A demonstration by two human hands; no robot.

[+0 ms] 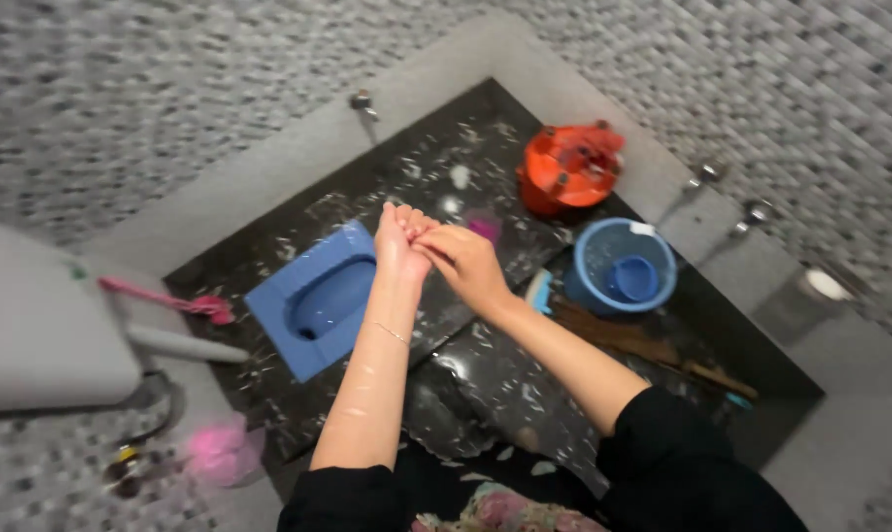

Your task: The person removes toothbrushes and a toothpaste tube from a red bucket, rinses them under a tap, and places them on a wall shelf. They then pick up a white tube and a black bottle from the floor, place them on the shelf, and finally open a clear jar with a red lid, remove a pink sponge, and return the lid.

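Black speckled stone floor (485,384) takes up most of the view, with grey mosaic walls around it. Biggest thing on it is 1 blue squat toilet pan (320,296), long axis running diagonal from lower left to upper right, hole end towards the lower left. Next, 1 blue bucket (605,251) with 1 smaller blue mug (633,280) sitting inside it, and 1 orange bucket (567,169) lying tipped just behind. 1 pink-handled brush (165,299) lies left of the pan, pointing left-right, and 1 broom (653,350) lies below the blue bucket.

Both hands are up over the pan's upper right corner. Left hand (398,244) has fingers straight and together pointing away, holding nothing. Right hand (468,264) is curled loosely over it, fingers touching the left fingertips, also empty as far as I can tell.
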